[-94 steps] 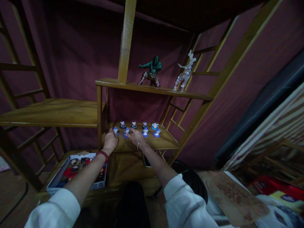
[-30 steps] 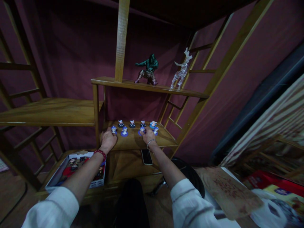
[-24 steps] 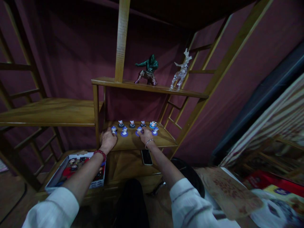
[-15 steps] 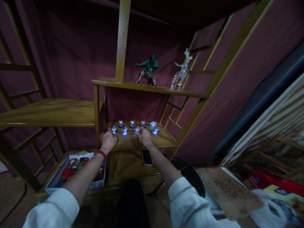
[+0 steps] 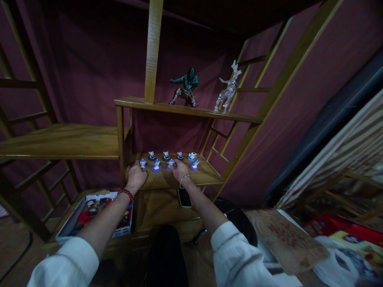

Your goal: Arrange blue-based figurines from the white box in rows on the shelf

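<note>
Two rows of small figurines stand on the lower wooden shelf (image 5: 161,182). My left hand (image 5: 136,175) closes its fingers on the leftmost purple figurine (image 5: 143,163) of the front row. With my right hand (image 5: 179,171) I grip another purple figurine (image 5: 171,164), third in that row. Between my hands is a purple and white figurine (image 5: 156,165), and one more purple figurine (image 5: 194,164) stands right of my right hand. Behind them are dark-based figurines (image 5: 166,156) and a blue-based one (image 5: 192,156).
A green crouching statue (image 5: 188,87) and a clear deer figure (image 5: 229,87) stand on the upper shelf (image 5: 134,103). An open box (image 5: 64,229) of figures lies lower left. A phone (image 5: 184,198) lies beneath my right wrist.
The view has shifted very slightly. Both hands stay at the same figurines, and the figurines keep their places.
</note>
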`<state>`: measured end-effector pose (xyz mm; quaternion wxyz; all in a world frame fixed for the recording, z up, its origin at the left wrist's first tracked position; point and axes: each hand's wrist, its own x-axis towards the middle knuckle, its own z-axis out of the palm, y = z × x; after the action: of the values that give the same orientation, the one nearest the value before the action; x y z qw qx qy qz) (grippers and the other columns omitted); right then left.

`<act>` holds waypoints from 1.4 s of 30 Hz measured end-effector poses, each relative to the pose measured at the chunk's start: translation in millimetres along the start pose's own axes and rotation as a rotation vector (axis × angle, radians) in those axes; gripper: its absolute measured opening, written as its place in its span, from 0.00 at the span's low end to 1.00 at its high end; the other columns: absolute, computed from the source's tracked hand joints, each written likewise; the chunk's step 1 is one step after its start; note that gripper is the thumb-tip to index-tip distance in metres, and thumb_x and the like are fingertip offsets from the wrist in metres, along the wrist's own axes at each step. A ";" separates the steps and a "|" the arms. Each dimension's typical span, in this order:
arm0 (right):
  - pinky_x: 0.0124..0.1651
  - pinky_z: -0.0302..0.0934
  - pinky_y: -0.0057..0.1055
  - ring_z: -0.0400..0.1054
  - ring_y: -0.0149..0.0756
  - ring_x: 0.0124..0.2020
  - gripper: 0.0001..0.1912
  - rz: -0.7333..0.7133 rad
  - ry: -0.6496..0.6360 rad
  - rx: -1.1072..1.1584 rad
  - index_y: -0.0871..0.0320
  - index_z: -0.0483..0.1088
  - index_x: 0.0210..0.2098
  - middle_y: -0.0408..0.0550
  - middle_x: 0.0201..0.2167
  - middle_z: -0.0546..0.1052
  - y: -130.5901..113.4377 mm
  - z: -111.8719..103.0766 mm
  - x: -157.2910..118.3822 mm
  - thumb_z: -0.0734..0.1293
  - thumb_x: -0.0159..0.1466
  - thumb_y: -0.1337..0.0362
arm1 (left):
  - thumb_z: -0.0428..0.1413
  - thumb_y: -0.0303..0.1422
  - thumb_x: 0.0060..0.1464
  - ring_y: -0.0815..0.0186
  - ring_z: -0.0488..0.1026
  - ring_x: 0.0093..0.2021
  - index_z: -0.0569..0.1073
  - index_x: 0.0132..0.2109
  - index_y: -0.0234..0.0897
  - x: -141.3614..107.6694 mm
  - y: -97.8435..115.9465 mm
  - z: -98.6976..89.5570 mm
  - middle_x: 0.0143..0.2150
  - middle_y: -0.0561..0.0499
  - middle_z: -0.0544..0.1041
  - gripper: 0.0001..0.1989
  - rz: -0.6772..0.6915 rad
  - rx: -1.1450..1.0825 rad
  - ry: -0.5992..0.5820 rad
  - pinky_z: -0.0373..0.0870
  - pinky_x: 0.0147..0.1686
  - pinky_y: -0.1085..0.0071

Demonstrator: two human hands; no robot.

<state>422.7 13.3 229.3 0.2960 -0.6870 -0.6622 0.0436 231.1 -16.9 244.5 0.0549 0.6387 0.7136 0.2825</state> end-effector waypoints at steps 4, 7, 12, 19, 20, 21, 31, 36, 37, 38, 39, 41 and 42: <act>0.37 0.57 0.25 0.68 0.34 0.36 0.11 -0.023 0.009 0.004 0.57 0.69 0.38 0.46 0.34 0.75 0.2 0.9 -0.5 0.64 0.57 0.61 | 0.45 0.30 0.51 0.55 0.69 0.47 0.67 0.49 0.31 -1.2 1.5 -2.1 0.43 0.38 0.74 0.18 -0.003 -0.009 -0.013 0.62 0.45 0.64; 0.37 0.57 0.25 0.68 0.34 0.36 0.10 -0.020 0.010 -0.003 0.57 0.68 0.38 0.46 0.34 0.74 0.0 1.2 -0.7 0.64 0.57 0.61 | 0.45 0.30 0.51 0.55 0.70 0.47 0.66 0.49 0.31 -1.2 1.2 -1.8 0.43 0.38 0.74 0.18 -0.013 -0.011 -0.021 0.63 0.44 0.64; 0.38 0.56 0.25 0.67 0.34 0.37 0.10 -0.035 0.021 -0.052 0.57 0.68 0.38 0.47 0.35 0.74 -0.6 1.9 -1.9 0.64 0.57 0.62 | 0.44 0.31 0.51 0.55 0.70 0.46 0.66 0.50 0.30 1.9 -2.3 4.3 0.43 0.37 0.74 0.19 0.003 0.011 0.005 0.63 0.45 0.64; 0.40 0.57 0.27 0.67 0.35 0.38 0.10 -0.057 0.036 -0.011 0.58 0.68 0.38 0.49 0.36 0.73 0.2 1.6 -4.0 0.63 0.57 0.62 | 0.45 0.32 0.51 0.55 0.69 0.47 0.66 0.50 0.31 2.1 -1.6 3.9 0.44 0.37 0.74 0.19 0.003 0.010 0.006 0.62 0.47 0.64; 0.41 0.58 0.27 0.67 0.34 0.38 0.11 -0.056 0.044 0.017 0.58 0.67 0.40 0.48 0.36 0.73 1.2 2.2 -4.3 0.64 0.57 0.63 | 0.45 0.32 0.51 0.55 0.69 0.47 0.66 0.50 0.31 1.5 -1.3 3.1 0.44 0.38 0.74 0.19 0.000 0.012 0.002 0.62 0.46 0.64; 0.42 0.58 0.27 0.67 0.34 0.38 0.13 -0.055 0.055 0.052 0.57 0.67 0.41 0.48 0.37 0.73 2.7 2.7 -4.8 0.64 0.56 0.63 | 0.45 0.32 0.51 0.55 0.70 0.47 0.66 0.50 0.31 1.0 -1.0 2.3 0.44 0.38 0.74 0.19 -0.003 0.014 -0.003 0.62 0.46 0.64; 0.53 0.52 0.37 0.58 0.39 0.50 0.16 -0.092 0.429 0.114 0.60 0.65 0.45 0.52 0.46 0.68 35.8 -18.1 -15.1 0.62 0.56 0.67 | 0.45 0.32 0.52 0.53 0.70 0.45 0.67 0.48 0.31 0.7 -2.1 3.3 0.42 0.36 0.75 0.18 0.011 0.041 -0.008 0.64 0.43 0.63; 0.54 0.48 0.40 0.53 0.42 0.53 0.20 0.010 0.566 0.045 0.59 0.64 0.47 0.55 0.51 0.62 49.1 -30.4 -15.2 0.63 0.54 0.68 | 0.45 0.32 0.51 0.55 0.71 0.44 0.67 0.47 0.32 0.8 -2.9 3.5 0.41 0.38 0.76 0.17 0.017 0.043 -0.015 0.64 0.43 0.64; 0.54 0.48 0.40 0.53 0.42 0.53 0.20 0.040 0.568 0.034 0.58 0.63 0.48 0.54 0.52 0.61 51.1 -30.7 -14.3 0.63 0.54 0.67 | 0.45 0.32 0.51 0.55 0.71 0.44 0.67 0.48 0.32 0.6 -2.6 3.1 0.41 0.39 0.76 0.17 0.016 0.046 -0.015 0.64 0.43 0.64; 0.54 0.48 0.40 0.53 0.43 0.53 0.21 0.072 0.563 0.024 0.58 0.63 0.48 0.54 0.52 0.61 53.0 -30.6 -13.2 0.63 0.54 0.66 | 0.45 0.32 0.51 0.55 0.71 0.45 0.66 0.48 0.32 0.4 -2.3 2.7 0.41 0.39 0.76 0.17 0.016 0.049 -0.016 0.64 0.43 0.64; 0.53 0.48 0.40 0.54 0.43 0.53 0.21 0.106 0.549 0.019 0.57 0.63 0.48 0.54 0.52 0.61 54.7 -30.1 -12.1 0.63 0.54 0.65 | 0.44 0.32 0.51 0.55 0.71 0.45 0.66 0.48 0.32 0.2 -2.1 2.3 0.41 0.39 0.76 0.17 0.015 0.053 -0.018 0.64 0.43 0.64; 0.53 0.49 0.39 0.55 0.44 0.52 0.22 0.169 0.506 0.020 0.58 0.62 0.49 0.55 0.52 0.62 57.5 -29.0 -9.8 0.63 0.54 0.64 | 0.44 0.32 0.52 0.55 0.71 0.44 0.67 0.47 0.32 -0.3 -1.8 1.4 0.41 0.38 0.75 0.17 0.015 0.058 -0.020 0.64 0.42 0.64; 0.52 0.49 0.39 0.56 0.45 0.52 0.23 0.195 0.482 0.026 0.59 0.62 0.50 0.56 0.51 0.63 58.6 -28.5 -8.7 0.64 0.54 0.64 | 0.44 0.33 0.52 0.55 0.71 0.44 0.67 0.46 0.33 -0.5 -1.8 1.1 0.41 0.38 0.75 0.16 0.017 0.059 -0.021 0.64 0.42 0.64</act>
<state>486.4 -1.7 222.6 0.4486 -0.7343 -0.5024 -0.0846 230.0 -17.0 242.6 0.0410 0.6489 0.7156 0.2551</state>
